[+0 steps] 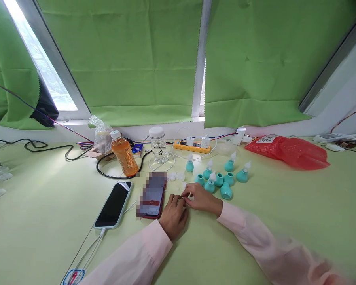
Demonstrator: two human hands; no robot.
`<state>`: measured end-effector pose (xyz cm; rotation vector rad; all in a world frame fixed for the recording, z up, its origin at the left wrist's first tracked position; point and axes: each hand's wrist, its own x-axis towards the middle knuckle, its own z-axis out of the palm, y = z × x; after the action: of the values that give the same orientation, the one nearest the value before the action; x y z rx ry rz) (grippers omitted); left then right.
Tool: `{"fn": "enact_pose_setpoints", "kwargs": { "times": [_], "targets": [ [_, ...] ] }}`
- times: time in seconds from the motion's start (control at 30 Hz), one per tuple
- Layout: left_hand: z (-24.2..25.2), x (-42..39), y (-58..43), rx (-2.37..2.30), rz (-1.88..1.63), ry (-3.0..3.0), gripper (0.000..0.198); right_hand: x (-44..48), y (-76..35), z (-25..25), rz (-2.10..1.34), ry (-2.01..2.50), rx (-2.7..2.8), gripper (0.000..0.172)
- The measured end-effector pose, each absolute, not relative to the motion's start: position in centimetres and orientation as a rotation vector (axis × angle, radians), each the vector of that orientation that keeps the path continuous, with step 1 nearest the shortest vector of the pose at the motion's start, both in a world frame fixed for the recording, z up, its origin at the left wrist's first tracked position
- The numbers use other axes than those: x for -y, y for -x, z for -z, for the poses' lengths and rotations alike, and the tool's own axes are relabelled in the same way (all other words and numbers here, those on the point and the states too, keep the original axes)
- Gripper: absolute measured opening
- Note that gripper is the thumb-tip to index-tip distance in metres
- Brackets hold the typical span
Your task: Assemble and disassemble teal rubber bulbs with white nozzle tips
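Observation:
My left hand [175,215] rests on the table with its fingers curled in. Its fingertips meet those of my right hand [201,198], whose thumb and index finger are pinched together. Whatever lies between the fingertips is too small and covered to make out. Just beyond my right hand stand several small turquoise bulb-shaped pieces, among them a turquoise bulb with a translucent pointed tip [243,174] and an open-necked turquoise bulb [229,179]. One turquoise bulb [226,192] is tipped over. Small translucent white parts [180,176] lie beyond my fingers.
Left of my hands lie a lit phone [156,198] and a dark-screened phone [113,206] with a cable. Behind them stand an orange drink bottle [125,154] and a clear jar [158,148]. A yellow power strip [192,147] and a red plastic bag [290,152] sit farther back.

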<state>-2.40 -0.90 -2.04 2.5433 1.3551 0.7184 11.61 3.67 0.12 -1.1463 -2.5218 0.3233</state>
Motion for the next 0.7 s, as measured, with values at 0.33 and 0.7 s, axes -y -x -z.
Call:
{"fn": "enact_pose_setpoints", "kwargs": {
  "times": [0.33, 0.7],
  "targets": [
    [2.9, 0.5, 2.7, -1.131, -0.723, -2.541, 0.049, -1.9, -14.2, 1.8, -1.017, 1.087, 1.81, 0.017],
    [3.8, 0.0, 2.8, -1.072, -0.924, -2.414, 0.021, -1.9, -14.6, 3.8, -1.34, 1.069, 1.465, 0.024]
  ]
}}
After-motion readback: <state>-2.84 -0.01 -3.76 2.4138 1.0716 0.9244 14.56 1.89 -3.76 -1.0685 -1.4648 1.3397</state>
